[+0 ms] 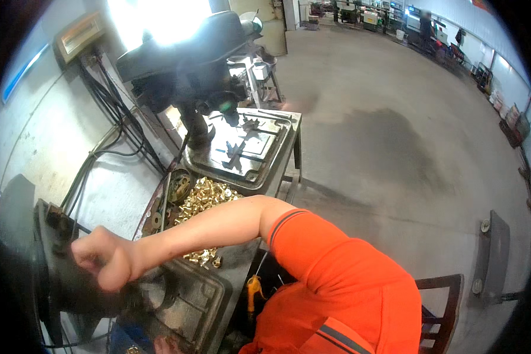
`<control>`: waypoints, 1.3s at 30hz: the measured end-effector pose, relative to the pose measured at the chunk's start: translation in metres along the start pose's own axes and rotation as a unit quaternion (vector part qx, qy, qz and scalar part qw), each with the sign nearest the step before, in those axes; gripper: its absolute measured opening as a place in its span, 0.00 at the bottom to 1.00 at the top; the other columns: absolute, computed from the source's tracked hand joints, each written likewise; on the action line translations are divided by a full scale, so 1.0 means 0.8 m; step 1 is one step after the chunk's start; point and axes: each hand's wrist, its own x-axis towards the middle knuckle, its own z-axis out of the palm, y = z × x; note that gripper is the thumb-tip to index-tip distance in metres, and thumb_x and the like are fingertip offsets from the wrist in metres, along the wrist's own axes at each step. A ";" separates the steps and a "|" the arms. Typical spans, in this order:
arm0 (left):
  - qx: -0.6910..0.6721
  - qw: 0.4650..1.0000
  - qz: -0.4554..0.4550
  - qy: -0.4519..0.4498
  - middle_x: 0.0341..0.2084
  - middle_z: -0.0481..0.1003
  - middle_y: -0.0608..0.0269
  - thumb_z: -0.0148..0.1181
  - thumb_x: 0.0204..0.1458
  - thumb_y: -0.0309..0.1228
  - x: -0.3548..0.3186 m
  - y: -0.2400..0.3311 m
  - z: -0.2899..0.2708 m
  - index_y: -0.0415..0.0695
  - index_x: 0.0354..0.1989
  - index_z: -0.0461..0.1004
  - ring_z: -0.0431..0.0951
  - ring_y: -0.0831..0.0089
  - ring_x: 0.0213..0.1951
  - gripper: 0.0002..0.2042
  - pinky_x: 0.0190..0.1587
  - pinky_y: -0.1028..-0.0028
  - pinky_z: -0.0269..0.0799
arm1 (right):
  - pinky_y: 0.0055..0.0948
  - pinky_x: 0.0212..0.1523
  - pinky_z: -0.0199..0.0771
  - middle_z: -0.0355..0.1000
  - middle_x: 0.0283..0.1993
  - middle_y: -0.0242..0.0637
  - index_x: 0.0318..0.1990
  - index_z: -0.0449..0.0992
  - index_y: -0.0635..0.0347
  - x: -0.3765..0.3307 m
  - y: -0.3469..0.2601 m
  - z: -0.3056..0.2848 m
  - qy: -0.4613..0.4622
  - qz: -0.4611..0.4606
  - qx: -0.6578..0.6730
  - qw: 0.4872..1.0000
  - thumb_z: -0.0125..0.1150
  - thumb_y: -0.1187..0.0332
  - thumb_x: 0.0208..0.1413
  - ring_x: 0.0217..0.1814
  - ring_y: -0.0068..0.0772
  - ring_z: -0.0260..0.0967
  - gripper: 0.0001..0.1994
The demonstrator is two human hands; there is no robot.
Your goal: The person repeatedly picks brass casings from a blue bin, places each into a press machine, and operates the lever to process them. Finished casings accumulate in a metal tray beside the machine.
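Observation:
My right arm, in an orange sleeve, reaches across the bench to a dark machine [53, 236] at the left. My right hand [106, 259] is closed in a fist against it, slightly blurred; what the fingers hold is hidden. Only a small part of my left hand [166, 346] shows at the lower edge, by the machine's metal base [209, 295], and its fingers cannot be made out. A heap of brass fittings [203, 197] lies on the bench beyond my right forearm, which covers part of it. Close to my left hand is a blue container [121, 339] with brass pieces in it.
A drill press [189, 65] with a slotted metal table [259, 144] stands farther along the bench. Black cables [115, 112] hang down the wall. An orange air gun [253, 292] hangs at the bench's near edge. A chair [451, 307] stands at the lower right.

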 end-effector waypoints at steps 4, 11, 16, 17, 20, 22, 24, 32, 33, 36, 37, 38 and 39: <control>-0.009 1.000 0.000 0.021 0.39 0.68 0.56 0.46 0.56 0.38 -0.001 -0.015 0.007 0.40 0.50 0.65 0.67 0.69 0.37 0.17 0.39 0.69 0.67 | 0.25 0.18 0.55 0.59 0.14 0.35 0.18 0.60 0.63 -0.002 -0.006 0.003 0.004 0.018 0.017 1.000 0.51 0.76 0.24 0.17 0.24 0.57 0.08; -0.080 0.991 -0.075 0.074 0.39 0.68 0.56 0.48 0.56 0.36 0.015 -0.020 0.014 0.39 0.50 0.65 0.67 0.69 0.37 0.17 0.39 0.70 0.67 | 0.24 0.17 0.56 0.59 0.14 0.36 0.18 0.60 0.63 -0.004 -0.002 0.002 0.005 -0.012 0.005 1.000 0.52 0.76 0.24 0.17 0.24 0.58 0.09; -0.038 0.998 0.039 0.039 0.40 0.67 0.52 0.49 0.54 0.30 0.005 -0.016 0.018 0.32 0.45 0.67 0.67 0.64 0.35 0.15 0.40 0.70 0.66 | 0.24 0.17 0.56 0.60 0.14 0.35 0.18 0.61 0.63 -0.005 0.003 0.005 0.013 -0.023 -0.025 0.999 0.52 0.75 0.24 0.16 0.25 0.58 0.09; 0.032 0.993 0.115 0.014 0.40 0.67 0.51 0.48 0.54 0.30 0.001 -0.017 0.018 0.32 0.44 0.67 0.67 0.63 0.35 0.14 0.40 0.69 0.66 | 0.24 0.17 0.56 0.60 0.14 0.35 0.18 0.61 0.63 -0.004 0.002 0.005 0.015 -0.022 -0.020 0.999 0.52 0.76 0.24 0.16 0.25 0.59 0.09; 0.055 0.991 0.112 -0.047 0.42 0.67 0.47 0.47 0.54 0.29 0.009 -0.016 0.007 0.31 0.44 0.67 0.68 0.60 0.39 0.14 0.42 0.68 0.66 | 0.24 0.17 0.56 0.60 0.14 0.35 0.18 0.61 0.63 -0.002 0.001 0.005 0.025 -0.012 -0.015 0.999 0.53 0.76 0.24 0.16 0.26 0.59 0.08; 0.061 0.990 0.122 -0.024 0.44 0.67 0.45 0.46 0.54 0.29 0.006 -0.017 0.007 0.31 0.45 0.66 0.68 0.58 0.42 0.15 0.44 0.66 0.65 | 0.24 0.17 0.56 0.60 0.14 0.35 0.18 0.61 0.63 -0.003 0.003 0.010 0.032 0.006 -0.022 0.999 0.53 0.76 0.24 0.16 0.26 0.59 0.08; 0.133 0.973 0.186 -0.026 0.45 0.66 0.43 0.45 0.55 0.30 0.000 -0.012 0.012 0.31 0.46 0.67 0.67 0.55 0.44 0.15 0.46 0.64 0.64 | 0.24 0.17 0.57 0.60 0.14 0.35 0.18 0.61 0.63 -0.005 0.006 0.013 0.039 0.025 -0.031 0.998 0.52 0.76 0.24 0.16 0.26 0.59 0.08; 0.219 0.924 0.312 -0.038 0.46 0.65 0.39 0.41 0.56 0.28 0.023 -0.075 -0.033 0.31 0.46 0.68 0.66 0.50 0.48 0.15 0.52 0.60 0.62 | 0.24 0.17 0.55 0.60 0.14 0.36 0.17 0.61 0.63 0.001 -0.001 0.013 0.048 -0.012 -0.046 0.998 0.52 0.77 0.24 0.16 0.27 0.59 0.08; 0.223 0.915 0.334 -0.047 0.45 0.66 0.39 0.41 0.56 0.28 0.026 -0.077 -0.035 0.31 0.45 0.68 0.66 0.50 0.48 0.15 0.52 0.60 0.61 | 0.24 0.17 0.55 0.60 0.14 0.36 0.17 0.61 0.63 0.001 0.011 0.011 0.040 -0.030 -0.054 0.997 0.51 0.77 0.24 0.16 0.28 0.59 0.07; 0.164 0.943 0.289 -0.015 0.45 0.66 0.40 0.44 0.56 0.27 0.023 -0.067 -0.025 0.30 0.44 0.68 0.66 0.51 0.48 0.13 0.51 0.59 0.62 | 0.24 0.17 0.55 0.59 0.14 0.36 0.17 0.61 0.63 -0.004 0.025 0.009 0.023 -0.045 -0.050 0.997 0.51 0.77 0.24 0.16 0.28 0.59 0.07; 0.094 0.975 0.200 0.030 0.45 0.66 0.41 0.45 0.55 0.27 0.017 -0.047 -0.005 0.30 0.44 0.68 0.66 0.52 0.48 0.13 0.51 0.59 0.62 | 0.24 0.17 0.55 0.59 0.14 0.36 0.17 0.61 0.63 -0.004 0.020 0.007 0.021 -0.039 -0.044 0.998 0.51 0.77 0.24 0.16 0.28 0.59 0.07; 0.025 0.991 0.107 0.075 0.45 0.66 0.41 0.47 0.55 0.27 0.013 -0.035 0.006 0.30 0.44 0.68 0.66 0.52 0.47 0.13 0.51 0.59 0.62 | 0.24 0.17 0.55 0.59 0.14 0.36 0.17 0.61 0.63 -0.005 0.014 0.006 0.023 -0.035 -0.038 0.998 0.51 0.77 0.24 0.16 0.28 0.59 0.07; 0.048 0.988 0.134 0.066 0.45 0.67 0.41 0.48 0.54 0.27 0.013 -0.038 0.002 0.30 0.44 0.68 0.67 0.53 0.47 0.13 0.51 0.60 0.62 | 0.24 0.17 0.55 0.59 0.14 0.36 0.17 0.61 0.62 -0.004 0.010 0.005 0.022 -0.031 -0.034 0.999 0.51 0.77 0.24 0.16 0.28 0.59 0.07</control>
